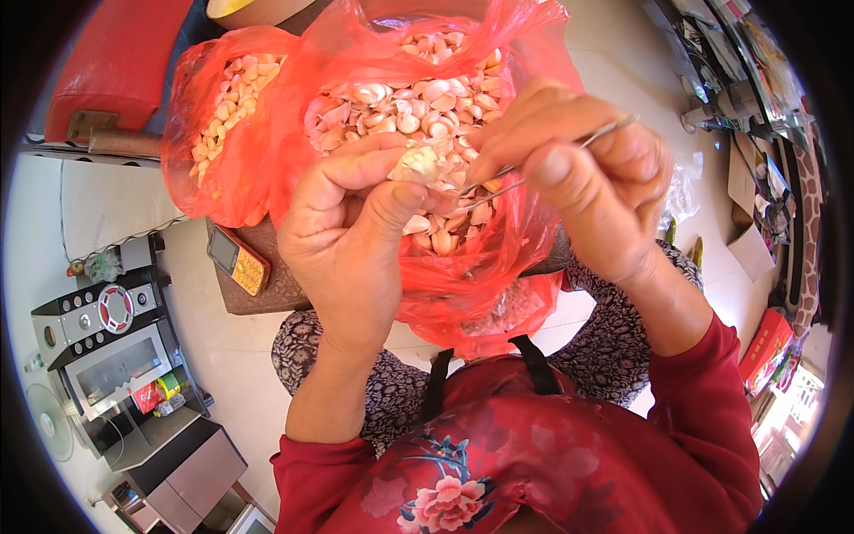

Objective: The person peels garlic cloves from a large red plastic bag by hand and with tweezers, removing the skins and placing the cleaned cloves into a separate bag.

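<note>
Between the thumb and fingers of my left hand (353,227) is a pale garlic clove (415,165), with loose skin at its right side. My right hand (587,167) grips a thin metal tool (500,191), perhaps tweezers, whose narrow ends point left towards the clove. Both hands are above a large red plastic bag (460,267) of unpeeled garlic cloves (434,107). On the left, a smaller red plastic bag (180,140) holds peeled garlic cloves (233,107). The exact tips of the tool are blurred.
A mobile phone (238,259) lies on a brown tabletop (233,297) left of the bags. Another red bag with garlic skins (507,310) hangs between the knees. A red padded seat (110,67) is at upper left; cardboard (750,247) and clutter line the right.
</note>
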Motion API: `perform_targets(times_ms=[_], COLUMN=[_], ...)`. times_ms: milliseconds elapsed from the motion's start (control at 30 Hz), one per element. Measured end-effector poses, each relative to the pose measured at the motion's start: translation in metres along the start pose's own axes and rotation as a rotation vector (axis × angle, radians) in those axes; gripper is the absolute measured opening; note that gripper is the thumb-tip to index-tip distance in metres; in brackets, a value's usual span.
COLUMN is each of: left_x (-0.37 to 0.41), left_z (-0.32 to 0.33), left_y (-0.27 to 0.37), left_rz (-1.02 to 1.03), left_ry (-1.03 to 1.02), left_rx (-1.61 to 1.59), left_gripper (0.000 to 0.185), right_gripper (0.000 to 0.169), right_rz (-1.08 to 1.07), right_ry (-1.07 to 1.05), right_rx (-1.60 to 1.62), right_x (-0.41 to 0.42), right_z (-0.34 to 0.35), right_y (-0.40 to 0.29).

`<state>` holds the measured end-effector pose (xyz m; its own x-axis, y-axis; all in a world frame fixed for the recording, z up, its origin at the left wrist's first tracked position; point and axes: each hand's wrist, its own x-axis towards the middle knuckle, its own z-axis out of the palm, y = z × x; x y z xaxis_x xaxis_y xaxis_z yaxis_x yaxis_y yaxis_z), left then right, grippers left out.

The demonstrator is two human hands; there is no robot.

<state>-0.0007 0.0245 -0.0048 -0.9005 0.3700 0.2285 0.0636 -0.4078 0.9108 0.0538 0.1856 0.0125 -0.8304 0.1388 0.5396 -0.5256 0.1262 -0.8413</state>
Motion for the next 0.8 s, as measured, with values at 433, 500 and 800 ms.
perform_targets(times_ms=[433,500,800], left_x=[0.003,0.003,0.002], left_z=[-0.003,-0.003,-0.008], left_y=[0.006,0.007,0.002], left_rz=[-0.148,-0.108,0.122], left_ry=[-0.13,-0.148,-0.123], left_rx=[-0.013,0.045,0.376], left_gripper=[0.016,0.016,0.017], right_gripper=[0.025,0.021,0.014], right_rz=[0.56,0.628,0.589], right_ry=[-0.012,-0.08,-0.056], right_rx=[0.282,0.315,0.208], right_x=[0.004,0.005,0.001], right_z=[0.005,0.003,0.009], right_y=[0.0,0.0,0.0])
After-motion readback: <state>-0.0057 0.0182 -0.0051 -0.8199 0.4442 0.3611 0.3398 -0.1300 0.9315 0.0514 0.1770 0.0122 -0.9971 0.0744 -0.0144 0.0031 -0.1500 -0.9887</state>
